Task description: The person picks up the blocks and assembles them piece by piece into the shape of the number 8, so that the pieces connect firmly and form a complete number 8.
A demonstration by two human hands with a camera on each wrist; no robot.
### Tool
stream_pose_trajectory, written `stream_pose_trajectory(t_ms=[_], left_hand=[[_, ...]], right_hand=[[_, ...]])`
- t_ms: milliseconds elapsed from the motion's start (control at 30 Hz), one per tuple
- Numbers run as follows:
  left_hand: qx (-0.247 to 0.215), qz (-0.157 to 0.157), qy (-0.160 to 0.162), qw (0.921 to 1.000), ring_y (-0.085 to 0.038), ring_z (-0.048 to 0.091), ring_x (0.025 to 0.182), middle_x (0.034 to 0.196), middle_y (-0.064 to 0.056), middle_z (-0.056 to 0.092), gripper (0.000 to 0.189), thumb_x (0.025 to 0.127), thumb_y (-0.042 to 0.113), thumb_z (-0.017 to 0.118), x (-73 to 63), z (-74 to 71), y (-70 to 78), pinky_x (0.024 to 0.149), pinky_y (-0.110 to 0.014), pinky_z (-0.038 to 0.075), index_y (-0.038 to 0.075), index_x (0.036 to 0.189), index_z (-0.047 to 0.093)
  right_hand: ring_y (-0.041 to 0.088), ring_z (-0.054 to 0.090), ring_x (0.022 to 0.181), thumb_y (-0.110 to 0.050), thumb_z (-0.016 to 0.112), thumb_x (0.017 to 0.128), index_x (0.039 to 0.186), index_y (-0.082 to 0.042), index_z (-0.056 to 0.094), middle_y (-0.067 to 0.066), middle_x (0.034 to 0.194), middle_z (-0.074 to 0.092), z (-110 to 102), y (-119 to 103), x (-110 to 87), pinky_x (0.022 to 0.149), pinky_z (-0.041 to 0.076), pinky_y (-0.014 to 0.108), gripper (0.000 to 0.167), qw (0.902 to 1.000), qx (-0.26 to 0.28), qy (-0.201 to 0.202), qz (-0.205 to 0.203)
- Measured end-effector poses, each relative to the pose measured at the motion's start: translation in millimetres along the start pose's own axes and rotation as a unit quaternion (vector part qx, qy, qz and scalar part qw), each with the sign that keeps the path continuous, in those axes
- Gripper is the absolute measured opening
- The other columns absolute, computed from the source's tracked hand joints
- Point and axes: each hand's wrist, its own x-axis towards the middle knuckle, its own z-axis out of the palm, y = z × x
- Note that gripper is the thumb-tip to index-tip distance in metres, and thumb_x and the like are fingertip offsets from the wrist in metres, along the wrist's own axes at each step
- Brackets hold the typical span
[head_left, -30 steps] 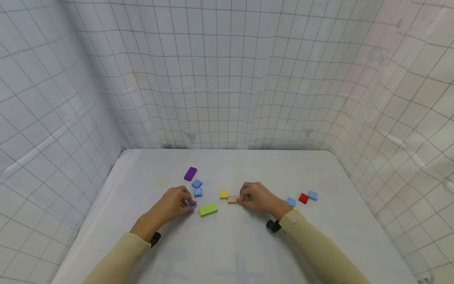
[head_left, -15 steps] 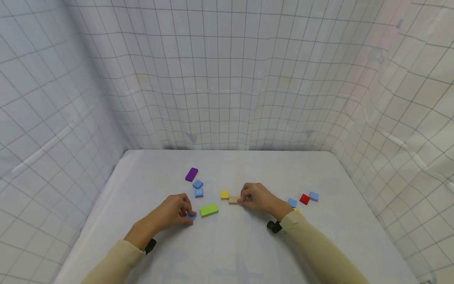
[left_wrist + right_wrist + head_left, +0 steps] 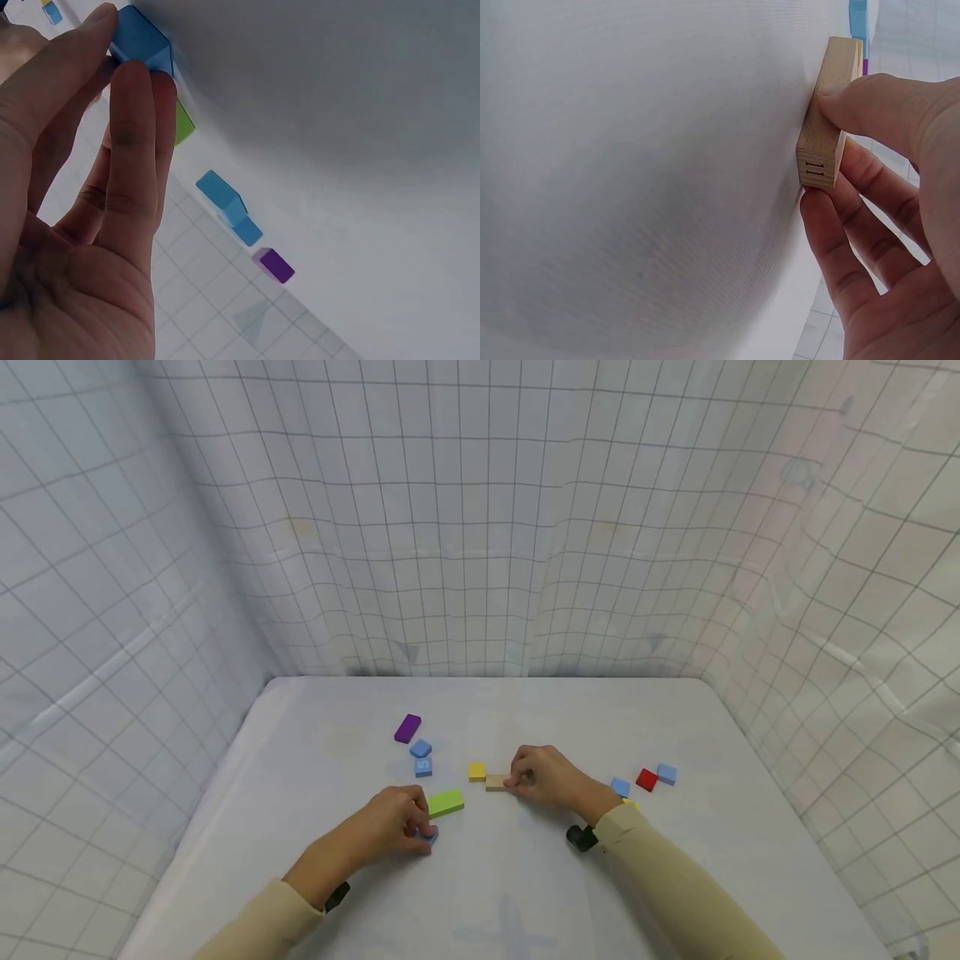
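Note:
Near the front left of the table my left hand [image 3: 390, 822] pinches a small blue block [image 3: 142, 37] between thumb and fingertips, just in front of a lime-green block [image 3: 447, 803]. In the left wrist view the block's smooth faces show beyond the fingertips. My right hand [image 3: 547, 777] holds the right end of a plain wooden block [image 3: 831, 97], thumb on one long side and fingers on the other. Two dark marks show on its end face. A yellow block [image 3: 477, 772] lies right at the left end of the wooden one.
Farther back on the left lie a blue block marked 5 [image 3: 423, 767], another blue block [image 3: 421, 748] and a purple block [image 3: 408, 728]. Beyond the right wrist are a red block [image 3: 647, 779], two blue blocks and a partly hidden yellow block [image 3: 632, 804]. Grid-patterned curtains [image 3: 480, 527] enclose the white table.
My left hand has moved toward the front edge and then rightward with the blue block, ending in front of the green block. My right hand stays on the wooden block.

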Motion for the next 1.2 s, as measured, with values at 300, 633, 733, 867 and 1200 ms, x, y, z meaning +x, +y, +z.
stream_pose_trajectory(t_ms=[300, 633, 733, 867, 1200], left_hand=[[0.013, 0.034, -0.002, 0.9993, 0.005, 0.057, 0.081, 0.099, 0.005, 0.07, 0.015, 0.089, 0.012, 0.103, 26.1, 19.0, 20.4, 0.073, -0.016, 0.056, 0.009, 0.1, 0.094], [0.019, 0.049, 0.006, 0.9986, 0.005, 0.057, 0.08, 0.097, 0.003, 0.072, 0.015, 0.089, 0.011, 0.103, 55.5, 31.2, 32.9, 0.074, -0.017, 0.055, 0.009, 0.1, 0.094], [0.015, 0.039, 0.008, 0.9991, 0.004, 0.058, 0.08, 0.097, 0.003, 0.072, 0.015, 0.089, 0.011, 0.103, 60.3, 32.0, 33.7, 0.074, -0.016, 0.055, 0.009, 0.1, 0.094], [0.012, 0.014, 0.013, 0.9997, -0.003, 0.063, 0.081, 0.098, 0.001, 0.073, 0.014, 0.09, 0.01, 0.102, 65.5, 30.1, 34.9, 0.074, -0.017, 0.057, 0.009, 0.1, 0.093], [0.019, -0.026, 0.061, 0.9976, -0.011, 0.067, 0.082, 0.099, -0.002, 0.074, 0.015, 0.089, 0.008, 0.102, 70.8, 28.6, 31.0, 0.076, -0.02, 0.061, 0.007, 0.1, 0.092]], right_hand=[[0.002, 0.067, 0.091, -0.009, 0.091, 0.103, 0.099, -0.015, 0.092, 0.002, 0.108, 0.08, 2, 3, -1.1, 0.08, 0.059, 0.021, 0.007, 1.0, -0.004, 0.0, -0.004], [0.006, 0.072, 0.096, -0.01, 0.091, 0.102, 0.099, -0.015, 0.092, 0.001, 0.109, 0.081, 3, 5, -2.5, 0.086, 0.061, 0.024, 0.006, 1.0, -0.001, 0.005, -0.004], [0.008, 0.073, 0.097, -0.01, 0.091, 0.102, 0.099, -0.015, 0.092, 0.001, 0.109, 0.081, 3, 5, -2.0, 0.087, 0.062, 0.024, 0.006, 0.9999, -0.006, 0.006, -0.009], [0.009, 0.074, 0.096, -0.01, 0.091, 0.102, 0.098, -0.016, 0.091, 0.001, 0.109, 0.081, 1, 3, -1.2, 0.086, 0.061, 0.024, 0.008, 0.9998, -0.007, 0.007, -0.017], [0.008, 0.073, 0.095, -0.011, 0.091, 0.103, 0.095, -0.015, 0.09, 0.002, 0.11, 0.081, 0, 3, 0.4, 0.085, 0.061, 0.024, 0.009, 0.9997, -0.006, 0.007, -0.021]])
